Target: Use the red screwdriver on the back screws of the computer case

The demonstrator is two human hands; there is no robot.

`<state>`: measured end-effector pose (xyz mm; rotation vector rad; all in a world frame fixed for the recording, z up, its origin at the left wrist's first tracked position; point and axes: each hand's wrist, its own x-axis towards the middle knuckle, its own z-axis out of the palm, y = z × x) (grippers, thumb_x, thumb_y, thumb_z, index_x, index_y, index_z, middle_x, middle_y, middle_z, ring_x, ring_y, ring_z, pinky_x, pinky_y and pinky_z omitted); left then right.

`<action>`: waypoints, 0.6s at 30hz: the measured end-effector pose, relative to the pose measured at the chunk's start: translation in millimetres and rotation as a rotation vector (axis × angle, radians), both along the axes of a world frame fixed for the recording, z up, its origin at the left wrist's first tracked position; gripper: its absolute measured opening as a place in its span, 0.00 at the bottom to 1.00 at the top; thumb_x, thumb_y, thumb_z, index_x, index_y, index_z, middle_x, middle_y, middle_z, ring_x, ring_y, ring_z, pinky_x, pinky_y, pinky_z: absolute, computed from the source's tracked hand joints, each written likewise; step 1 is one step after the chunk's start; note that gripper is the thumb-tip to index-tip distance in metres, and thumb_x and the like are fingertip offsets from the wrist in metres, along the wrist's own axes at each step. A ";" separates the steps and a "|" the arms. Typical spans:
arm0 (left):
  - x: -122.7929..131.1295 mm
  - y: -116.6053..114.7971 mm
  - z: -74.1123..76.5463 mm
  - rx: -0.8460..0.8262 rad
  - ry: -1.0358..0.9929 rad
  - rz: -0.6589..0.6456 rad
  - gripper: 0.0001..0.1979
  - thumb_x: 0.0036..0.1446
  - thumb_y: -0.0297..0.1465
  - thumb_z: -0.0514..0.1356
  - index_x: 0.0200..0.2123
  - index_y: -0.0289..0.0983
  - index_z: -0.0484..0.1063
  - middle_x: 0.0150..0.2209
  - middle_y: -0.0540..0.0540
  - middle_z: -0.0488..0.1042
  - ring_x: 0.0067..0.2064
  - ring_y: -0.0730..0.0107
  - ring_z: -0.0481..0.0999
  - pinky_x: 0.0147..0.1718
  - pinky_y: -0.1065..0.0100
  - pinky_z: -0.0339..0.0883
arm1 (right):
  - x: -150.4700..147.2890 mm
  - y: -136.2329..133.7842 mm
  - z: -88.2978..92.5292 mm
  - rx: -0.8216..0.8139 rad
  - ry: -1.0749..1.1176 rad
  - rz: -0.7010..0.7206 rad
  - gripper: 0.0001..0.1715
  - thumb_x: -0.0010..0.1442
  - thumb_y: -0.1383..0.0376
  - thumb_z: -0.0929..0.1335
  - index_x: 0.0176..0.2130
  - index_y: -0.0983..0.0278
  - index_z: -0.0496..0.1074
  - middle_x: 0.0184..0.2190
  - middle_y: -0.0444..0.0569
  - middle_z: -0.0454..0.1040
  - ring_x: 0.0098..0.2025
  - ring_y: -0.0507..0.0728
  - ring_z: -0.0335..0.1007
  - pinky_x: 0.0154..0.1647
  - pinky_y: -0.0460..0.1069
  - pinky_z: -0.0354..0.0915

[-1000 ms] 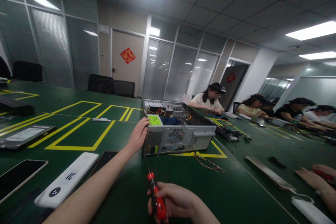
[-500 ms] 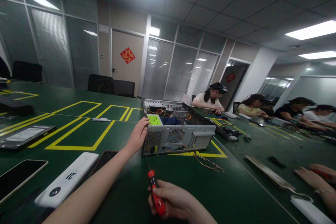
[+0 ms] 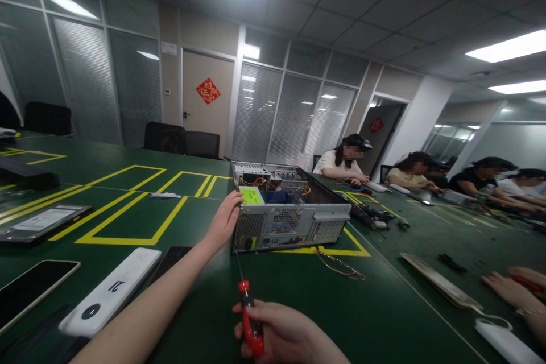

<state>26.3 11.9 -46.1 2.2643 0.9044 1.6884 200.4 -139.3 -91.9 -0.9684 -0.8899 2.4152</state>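
Note:
An open computer case (image 3: 294, 216) lies on the green table, its rear panel facing me. Inside are coloured wires and a power supply with a bright yellow-green label (image 3: 251, 195). My left hand (image 3: 225, 217) grips the case at its left side, fingers bent over the top edge by the label. In my right hand (image 3: 273, 327) is a red and black screwdriver (image 3: 249, 318), fingers closed round the handle. Its shaft points up to the case's lower left rear corner; whether the tip sits in a screw is too small to tell.
Left of my forearm lie a white power bank (image 3: 111, 291), a phone (image 3: 36, 293) and a hard drive (image 3: 45, 222). Loose wires (image 3: 339, 266) stick out before the case. At right are a co-worker's hands (image 3: 512, 287) and a long pale device (image 3: 439, 278); other people sit beyond.
My right hand has turned the screwdriver handle and shifted slightly left, its fingers repositioned. My left hand and the computer case stay in place.

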 end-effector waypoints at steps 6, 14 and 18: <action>0.5 -0.6 1.0 -0.002 0.004 -0.001 0.15 0.63 0.34 0.43 0.47 0.38 0.64 0.55 0.41 0.64 0.61 0.62 0.57 0.60 0.53 0.51 | 5.3 -4.6 18.6 0.063 0.131 0.086 0.34 0.41 0.73 0.71 0.47 0.61 0.59 0.43 0.50 0.73 0.39 0.56 0.73 0.41 0.51 0.59; 0.0 1.0 0.2 0.005 0.009 0.006 0.15 0.63 0.34 0.43 0.47 0.38 0.64 0.54 0.41 0.64 0.61 0.61 0.57 0.60 0.52 0.51 | -5.2 -9.0 6.6 0.019 0.082 -0.152 0.20 0.46 0.63 0.73 0.37 0.68 0.66 0.28 0.45 0.71 0.29 0.50 0.70 0.32 0.48 0.59; -0.1 1.1 0.4 0.001 0.007 0.007 0.15 0.63 0.34 0.43 0.47 0.38 0.64 0.54 0.41 0.64 0.62 0.62 0.57 0.60 0.52 0.51 | -10.2 -7.3 -5.4 -0.020 0.042 -0.152 0.23 0.43 0.59 0.73 0.35 0.64 0.63 0.30 0.46 0.72 0.24 0.51 0.70 0.22 0.44 0.54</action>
